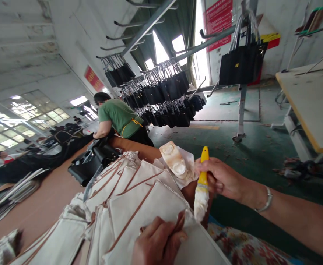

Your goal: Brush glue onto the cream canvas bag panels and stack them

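My right hand (pixel 220 178) holds a yellow-handled brush (pixel 203 178) whose bristles are coated in white paste and point down. My left hand (pixel 158 241) is closed on a brown strip (pixel 180 221) at the edge of a cream bag piece (pixel 150 206). The brush tip hangs just right of that strip, near the piece's edge. More cream pieces with brown trim (pixel 128 173) lie overlapped on the brown table. Beyond them, a paste-smeared container (pixel 174 158) rests on a whitish sheet at the table edge.
Black bags (pixel 93 162) lie on the brown table (pixel 53 197). A person in a green shirt (pixel 121 116) leans over its far end. Racks hold black bags (pixel 164 88). Another table (pixel 310 99) stands at right.
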Demonstrator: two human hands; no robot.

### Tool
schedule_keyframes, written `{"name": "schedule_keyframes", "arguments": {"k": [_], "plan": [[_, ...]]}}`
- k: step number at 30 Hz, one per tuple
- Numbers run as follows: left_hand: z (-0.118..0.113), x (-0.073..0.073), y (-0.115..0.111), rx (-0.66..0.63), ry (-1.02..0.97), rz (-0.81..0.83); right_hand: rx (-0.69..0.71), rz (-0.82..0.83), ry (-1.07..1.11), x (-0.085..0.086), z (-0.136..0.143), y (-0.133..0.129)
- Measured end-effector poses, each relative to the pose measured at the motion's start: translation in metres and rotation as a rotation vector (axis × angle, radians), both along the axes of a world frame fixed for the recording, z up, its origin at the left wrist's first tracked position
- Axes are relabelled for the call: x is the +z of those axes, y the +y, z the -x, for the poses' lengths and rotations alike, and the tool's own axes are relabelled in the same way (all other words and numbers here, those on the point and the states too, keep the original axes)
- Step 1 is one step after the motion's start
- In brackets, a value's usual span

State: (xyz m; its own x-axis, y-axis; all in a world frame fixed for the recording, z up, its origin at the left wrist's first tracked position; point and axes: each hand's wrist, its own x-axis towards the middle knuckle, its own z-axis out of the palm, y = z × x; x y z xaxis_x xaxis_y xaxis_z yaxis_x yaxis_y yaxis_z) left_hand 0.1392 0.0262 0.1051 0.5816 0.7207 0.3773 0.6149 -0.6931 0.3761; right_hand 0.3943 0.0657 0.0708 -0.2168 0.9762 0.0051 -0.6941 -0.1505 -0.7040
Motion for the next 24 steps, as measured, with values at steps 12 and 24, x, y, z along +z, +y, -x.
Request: {"name": "schedule_keyframes", "arguments": {"k": [12, 24], "plan": [[0.089, 0.111, 0.049, 0.031, -0.297, 0.557, -0.323, 0.049, -0.022, 0.038, -0.052, -0.008], [0.086, -0.055, 0.048, 0.704, -0.059, 0.501, -0.157, 0.289, 0.057, -0.04, 0.009, 0.0]]}}
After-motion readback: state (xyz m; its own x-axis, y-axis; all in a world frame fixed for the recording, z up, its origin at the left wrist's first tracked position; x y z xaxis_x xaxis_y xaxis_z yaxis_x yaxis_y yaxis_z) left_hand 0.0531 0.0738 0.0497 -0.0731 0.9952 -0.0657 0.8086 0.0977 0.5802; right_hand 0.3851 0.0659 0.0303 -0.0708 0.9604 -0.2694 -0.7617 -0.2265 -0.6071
